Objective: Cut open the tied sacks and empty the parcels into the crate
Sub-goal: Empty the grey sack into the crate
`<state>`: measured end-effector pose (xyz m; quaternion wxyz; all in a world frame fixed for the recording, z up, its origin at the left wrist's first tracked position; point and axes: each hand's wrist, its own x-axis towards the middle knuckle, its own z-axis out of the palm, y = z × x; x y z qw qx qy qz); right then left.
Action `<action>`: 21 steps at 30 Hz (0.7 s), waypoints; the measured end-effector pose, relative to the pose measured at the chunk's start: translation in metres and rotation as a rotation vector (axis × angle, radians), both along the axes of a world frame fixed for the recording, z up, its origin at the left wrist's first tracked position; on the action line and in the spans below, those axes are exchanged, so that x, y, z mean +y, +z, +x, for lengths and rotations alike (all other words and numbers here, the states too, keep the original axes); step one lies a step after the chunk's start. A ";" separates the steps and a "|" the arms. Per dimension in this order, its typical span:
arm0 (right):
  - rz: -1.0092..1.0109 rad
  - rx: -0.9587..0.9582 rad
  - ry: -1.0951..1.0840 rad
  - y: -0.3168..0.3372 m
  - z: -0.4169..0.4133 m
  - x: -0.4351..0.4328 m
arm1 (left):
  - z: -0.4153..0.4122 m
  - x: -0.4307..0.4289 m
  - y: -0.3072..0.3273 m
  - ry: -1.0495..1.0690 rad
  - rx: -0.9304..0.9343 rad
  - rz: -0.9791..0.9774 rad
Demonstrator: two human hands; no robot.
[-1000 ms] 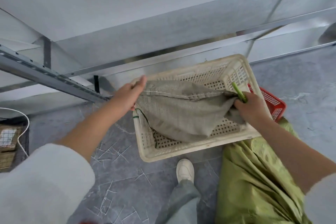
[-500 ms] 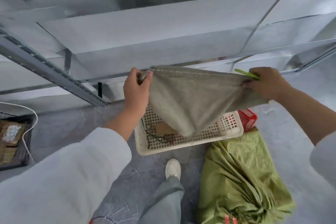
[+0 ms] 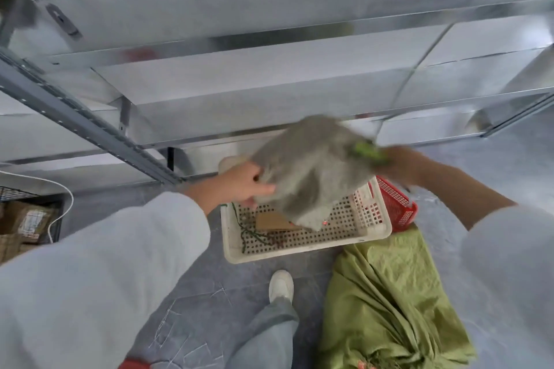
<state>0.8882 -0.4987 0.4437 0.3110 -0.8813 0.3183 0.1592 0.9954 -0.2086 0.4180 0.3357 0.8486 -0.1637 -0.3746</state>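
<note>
Left hand (image 3: 239, 186) pinches the grey sack (image 3: 311, 171) edge; sack hangs over the white crate (image 3: 299, 252), brown parcel (image 3: 274, 221) inside. Right hand (image 3: 401, 163) blurred by the green cutter (image 3: 367, 153), can't tell its grip. I'd worry shaking throws parcels past the rim, or the cutter slips.

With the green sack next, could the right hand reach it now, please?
Probably not yet: the right hand seems to grip the grey sack and a green tool; the green sack lies uncovered close by.

Light was soft, with glare streaks on the metal shelves (image 3: 269, 39) at 12 o'clock; my right hand (image 3: 398, 163) and grey sack (image 3: 308, 168) blurred, edges bowed.
</note>
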 end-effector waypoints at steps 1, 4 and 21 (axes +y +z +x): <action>0.016 0.046 0.064 -0.002 0.000 0.001 | -0.002 0.000 -0.001 -0.004 0.017 0.073; -0.114 -0.220 -0.080 0.008 0.010 -0.011 | 0.004 0.002 -0.013 0.233 -0.349 -0.032; -0.243 -0.112 0.045 0.027 -0.006 -0.026 | -0.002 -0.013 0.030 0.141 -0.132 0.043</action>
